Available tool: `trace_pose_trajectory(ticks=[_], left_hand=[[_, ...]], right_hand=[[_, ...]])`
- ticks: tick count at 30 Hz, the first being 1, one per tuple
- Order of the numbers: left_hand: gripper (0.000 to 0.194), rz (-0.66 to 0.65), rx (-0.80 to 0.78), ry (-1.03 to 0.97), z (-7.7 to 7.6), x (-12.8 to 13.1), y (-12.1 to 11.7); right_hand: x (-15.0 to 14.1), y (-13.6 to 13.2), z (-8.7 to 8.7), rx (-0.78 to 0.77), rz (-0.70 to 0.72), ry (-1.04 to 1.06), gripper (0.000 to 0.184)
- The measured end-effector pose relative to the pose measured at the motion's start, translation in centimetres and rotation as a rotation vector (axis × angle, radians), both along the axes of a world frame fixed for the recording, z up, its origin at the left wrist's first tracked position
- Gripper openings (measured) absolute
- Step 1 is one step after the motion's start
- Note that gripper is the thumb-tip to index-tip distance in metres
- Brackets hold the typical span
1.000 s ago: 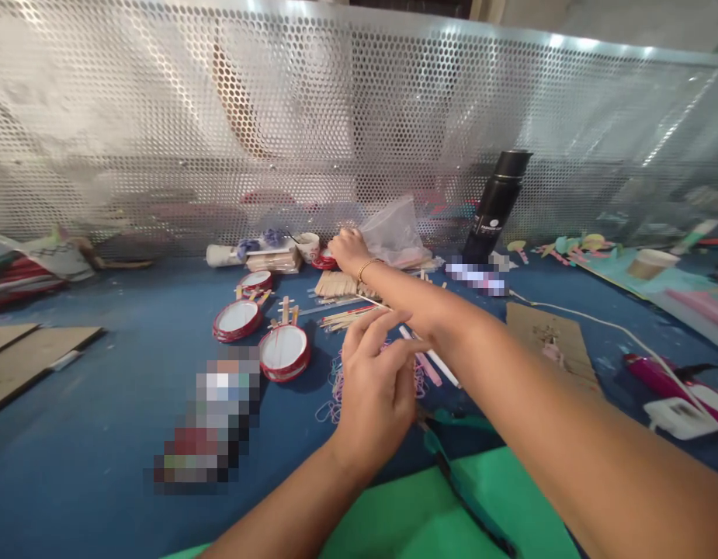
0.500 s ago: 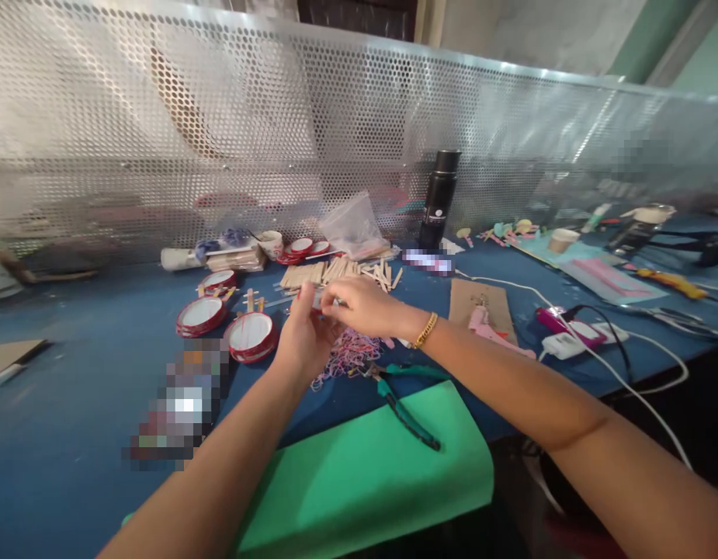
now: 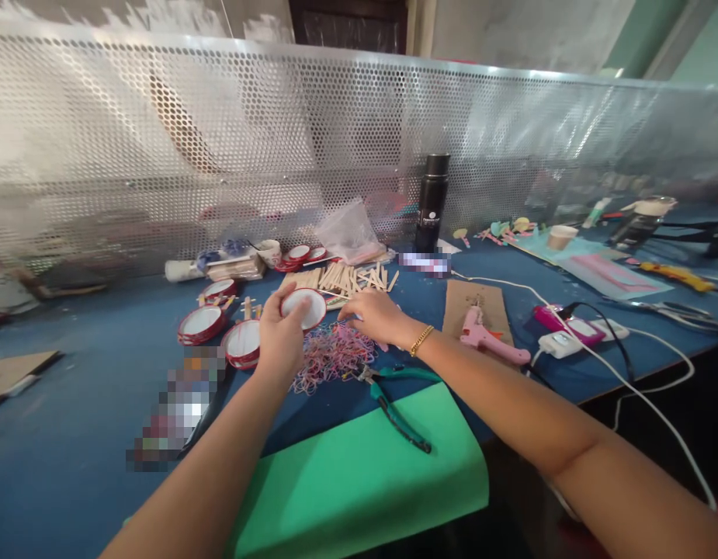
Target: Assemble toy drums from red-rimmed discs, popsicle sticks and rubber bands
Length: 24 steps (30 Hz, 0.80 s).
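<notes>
My left hand (image 3: 282,330) grips a round white lid with a red rim (image 3: 312,312), its thumb lying across the white face. Just to the right, my right hand (image 3: 375,317) is closed with its fingers curled downward; what they hold, if anything, is hidden. Below it spreads a tangled heap of pink and purple rubber bands (image 3: 329,361). Wooden sticks (image 3: 350,278) lie in a pile behind both hands. Left of my left hand, similar red-rimmed lids (image 3: 200,321) rest in stacks, some with small wooden pieces beside them.
Green-handled pliers (image 3: 397,415) lie partly on a green sheet (image 3: 347,473) in front. A pink glue gun (image 3: 490,341) rests on cardboard at right, near a white cable. A black bottle (image 3: 432,206) stands by the perforated metal screen (image 3: 359,124). A blurred-out object lies left.
My right hand has come back from the red lids at the rear to beside my left hand. A red-rimmed lid is now in my left hand. The view has swung right.
</notes>
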State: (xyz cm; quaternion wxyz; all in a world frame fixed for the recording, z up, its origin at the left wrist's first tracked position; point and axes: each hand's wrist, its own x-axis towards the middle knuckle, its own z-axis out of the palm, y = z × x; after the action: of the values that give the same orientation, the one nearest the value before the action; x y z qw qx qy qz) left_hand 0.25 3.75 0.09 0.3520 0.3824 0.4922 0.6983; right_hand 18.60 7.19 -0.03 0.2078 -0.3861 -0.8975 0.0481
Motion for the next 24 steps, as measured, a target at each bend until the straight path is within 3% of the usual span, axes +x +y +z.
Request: trace_pose_trajectory(ticks=[3, 9, 17, 24], left_hand=[[0.057, 0.019, 0.062, 0.183, -0.6, -0.1, 0.1], [0.022, -0.032, 0.087, 0.330, -1.1, -0.6, 0.2], [0.025, -0.025, 0.073, 0.597, -0.9, -0.9, 0.1], [0.038, -0.155, 0.126, 0.952, -1.5, -1.3, 0.4]], right_hand=[[-1.0, -0.2, -0.2, 0.049, 0.034, -0.080, 0.025], [-0.4, 0.0, 0.1, 0.023, 0.016, -0.004, 0.014], [1.3, -0.5, 0.0, -0.322, -0.019, 0.436, 0.013], [1.0, -0.4, -1.2, -0.494, 0.012, 0.562, 0.013]])
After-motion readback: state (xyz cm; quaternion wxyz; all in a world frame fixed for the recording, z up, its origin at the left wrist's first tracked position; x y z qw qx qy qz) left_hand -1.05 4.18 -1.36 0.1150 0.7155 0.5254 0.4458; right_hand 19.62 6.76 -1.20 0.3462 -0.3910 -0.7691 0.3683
